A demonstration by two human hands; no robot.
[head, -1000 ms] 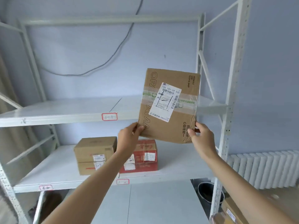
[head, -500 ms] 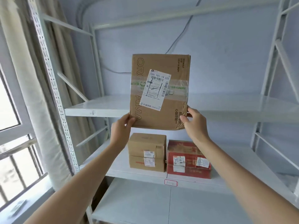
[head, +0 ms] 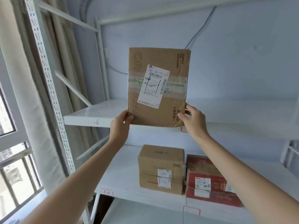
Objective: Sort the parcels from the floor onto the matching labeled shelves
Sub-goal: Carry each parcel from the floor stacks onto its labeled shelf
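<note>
Parcel point(head: 157, 88) upright in the air in front of upper shelf point(head: 90, 112), not yet shelved. Left hand point(head: 120, 125) and right hand point(head: 193, 121) pinch its bottom corners. Brown box point(head: 161, 168) and red box point(head: 208, 180) already on lower shelf point(head: 123, 175); floor parcels not visible.

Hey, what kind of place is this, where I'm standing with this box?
Probably a small parcel sorting or storage room. White metal shelves carry red-bordered tags, taped boxes with shipping labels sit on one shelf, and both hands hold up another labelled cardboard parcel.
</note>
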